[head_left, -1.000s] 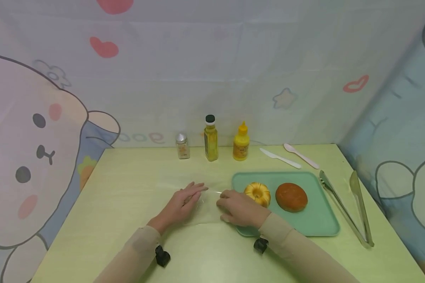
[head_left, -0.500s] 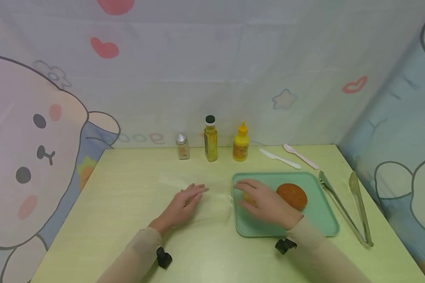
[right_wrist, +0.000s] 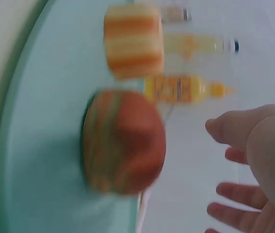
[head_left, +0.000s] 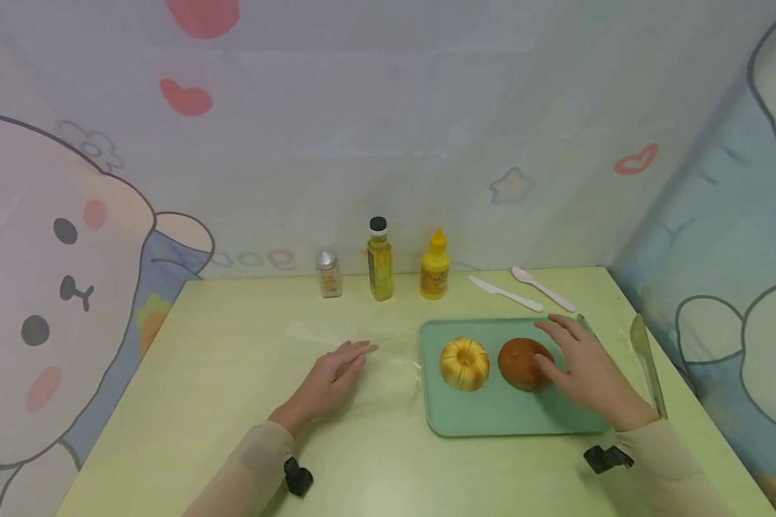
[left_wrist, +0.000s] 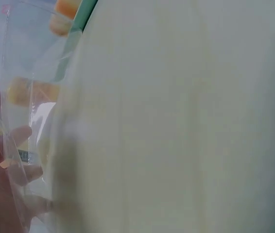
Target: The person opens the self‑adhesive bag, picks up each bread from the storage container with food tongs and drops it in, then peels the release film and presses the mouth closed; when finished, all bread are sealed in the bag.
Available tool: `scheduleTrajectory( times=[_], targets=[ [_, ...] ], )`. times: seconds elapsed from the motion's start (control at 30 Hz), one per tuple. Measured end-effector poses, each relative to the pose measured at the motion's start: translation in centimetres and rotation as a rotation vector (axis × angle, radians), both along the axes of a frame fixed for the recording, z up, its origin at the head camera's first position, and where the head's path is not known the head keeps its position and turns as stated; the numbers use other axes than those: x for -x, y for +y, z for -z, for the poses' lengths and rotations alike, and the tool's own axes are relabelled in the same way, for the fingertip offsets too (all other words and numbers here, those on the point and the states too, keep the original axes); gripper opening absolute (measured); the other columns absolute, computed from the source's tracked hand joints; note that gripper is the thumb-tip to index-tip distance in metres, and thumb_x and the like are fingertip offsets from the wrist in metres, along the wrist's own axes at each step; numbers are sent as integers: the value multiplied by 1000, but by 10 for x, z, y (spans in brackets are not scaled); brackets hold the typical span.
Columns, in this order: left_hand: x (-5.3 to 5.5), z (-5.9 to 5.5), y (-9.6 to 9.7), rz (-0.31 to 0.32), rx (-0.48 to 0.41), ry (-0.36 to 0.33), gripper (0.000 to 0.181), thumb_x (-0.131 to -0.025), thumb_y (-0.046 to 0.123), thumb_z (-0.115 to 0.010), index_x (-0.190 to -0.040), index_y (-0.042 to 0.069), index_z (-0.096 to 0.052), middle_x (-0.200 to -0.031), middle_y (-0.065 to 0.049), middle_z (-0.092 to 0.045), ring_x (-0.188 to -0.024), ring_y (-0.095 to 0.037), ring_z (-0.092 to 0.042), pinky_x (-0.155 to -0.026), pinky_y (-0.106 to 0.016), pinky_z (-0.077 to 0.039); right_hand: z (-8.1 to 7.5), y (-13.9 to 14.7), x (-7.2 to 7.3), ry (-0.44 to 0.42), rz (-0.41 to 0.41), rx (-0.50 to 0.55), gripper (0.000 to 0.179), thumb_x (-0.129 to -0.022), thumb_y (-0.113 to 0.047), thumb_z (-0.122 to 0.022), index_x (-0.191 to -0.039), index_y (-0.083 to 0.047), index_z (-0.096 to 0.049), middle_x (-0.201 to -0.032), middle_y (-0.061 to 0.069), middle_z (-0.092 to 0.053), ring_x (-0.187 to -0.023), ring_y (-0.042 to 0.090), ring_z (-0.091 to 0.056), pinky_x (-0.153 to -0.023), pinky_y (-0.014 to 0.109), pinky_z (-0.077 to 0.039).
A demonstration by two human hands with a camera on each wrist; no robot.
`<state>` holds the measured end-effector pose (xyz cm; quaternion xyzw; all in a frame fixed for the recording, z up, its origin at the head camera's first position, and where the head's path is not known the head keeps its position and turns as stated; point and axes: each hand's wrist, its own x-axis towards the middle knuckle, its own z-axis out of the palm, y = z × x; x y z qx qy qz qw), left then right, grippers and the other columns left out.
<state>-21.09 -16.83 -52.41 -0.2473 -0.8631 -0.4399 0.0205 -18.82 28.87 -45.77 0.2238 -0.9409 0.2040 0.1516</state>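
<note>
My left hand (head_left: 330, 377) lies over a clear plastic bag or film (head_left: 388, 380) on the table, its fingers fairly straight. In the left wrist view, several fingers show through the clear plastic (left_wrist: 45, 48). My right hand (head_left: 585, 370) hovers with spread fingers above the right part of the green tray (head_left: 511, 424). Below it on the tray sits a brown-topped hamburger (head_left: 520, 365); in the right wrist view the hand stays apart from this hamburger (right_wrist: 128, 141), whose side shows green layers. A golden ridged bun (head_left: 464, 365) sits left of the hamburger.
Along the table's back stand a shaker (head_left: 328, 273), an oil bottle (head_left: 380, 262) and a yellow squeeze bottle (head_left: 435, 269). A white plastic knife (head_left: 506, 293) and a pink spoon (head_left: 543, 289) lie behind the tray. Metal tongs (head_left: 649, 366) lie at right, partly hidden by the right arm.
My right hand has left the plastic and moved right, passing over the ridged bun to above the hamburger. The left hand has stayed put on the plastic.
</note>
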Motion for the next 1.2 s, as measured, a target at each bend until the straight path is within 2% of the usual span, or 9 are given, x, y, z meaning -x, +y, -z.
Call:
scheduleTrajectory(
  times=[0.1, 0.2, 0.33, 0.43, 0.7, 0.87, 0.97, 1.1, 1.2],
  targets=[
    [0, 1, -1, -3, 3, -11, 36, -113, 24, -50, -144, 15, -66, -151, -12, -59, -149, -43, -43, -125, -53, -29, 5, 26, -3, 8, 87, -1, 62, -92, -13, -81, -146, 2, -53, -149, 38, -43, -128, 61, -48, -91, 75, -48],
    [1, 1, -1, -3, 4, -23, 36, -114, 25, -50, -145, 16, -65, -152, -12, -59, -150, -41, -43, -125, -52, -29, 13, 52, -7, -31, 167, 13, 69, -94, -17, -79, -150, 5, -45, -151, 46, -34, -128, 68, -40, -91, 80, -41],
    [-1, 1, -1, 1, -11, -24, 36, -114, 25, -49, -145, 15, -65, -151, -14, -59, -149, -40, -44, -126, -52, -29, 25, 84, -15, -128, 259, 15, 83, -100, -27, -73, -158, 11, -27, -152, 53, -21, -130, 76, -29, -95, 85, -31],
    [-1, 1, -1, 4, -15, -25, 36, -114, 25, -50, -145, 15, -65, -151, -14, -59, -149, -40, -44, -125, -53, -29, 37, 103, -22, -187, 315, -8, 96, -102, -35, -70, -158, 19, -13, -149, 58, -16, -129, 78, -25, -96, 85, -29],
    [0, 1, 0, 8, -16, 3, 36, -113, 24, -51, -144, 14, -66, -150, -16, -60, -147, -42, -46, -125, -53, -30, 63, 127, -32, -278, 334, -7, 105, -102, -38, -65, -145, 35, -2, -128, 64, -29, -117, 77, -36, -95, 77, -37],
    [0, 2, -1, 6, -16, 2, 35, -113, 23, -52, -144, 14, -66, -149, -16, -60, -147, -42, -46, -124, -54, -31, 71, 127, -35, -278, 324, 1, 92, -104, -29, -65, -141, 33, -10, -108, 59, -46, -101, 74, -52, -83, 74, -47],
    [0, 2, -1, 3, -11, -10, 36, -113, 24, -52, -144, 14, -66, -150, -15, -60, -148, -42, -44, -124, -55, -31, 74, 126, -36, -225, 321, 14, 75, -101, -16, -69, -133, 30, -19, -98, 53, -51, -92, 71, -57, -76, 72, -49],
    [-1, 1, -1, 3, -19, -25, 36, -113, 26, -51, -145, 16, -66, -151, -15, -59, -149, -42, -43, -125, -54, -29, 73, 127, -36, -179, 338, 27, 59, -98, -4, -70, -125, 26, -27, -90, 47, -53, -84, 67, -59, -70, 70, -49],
    [-1, -1, -1, 5, -23, -29, 36, -113, 26, -51, -145, 15, -66, -151, -15, -59, -149, -42, -43, -125, -53, -29, 71, 129, -37, -201, 362, 18, 56, -98, -4, -68, -124, 26, -27, -92, 46, -51, -84, 66, -59, -69, 70, -49]
  ],
)
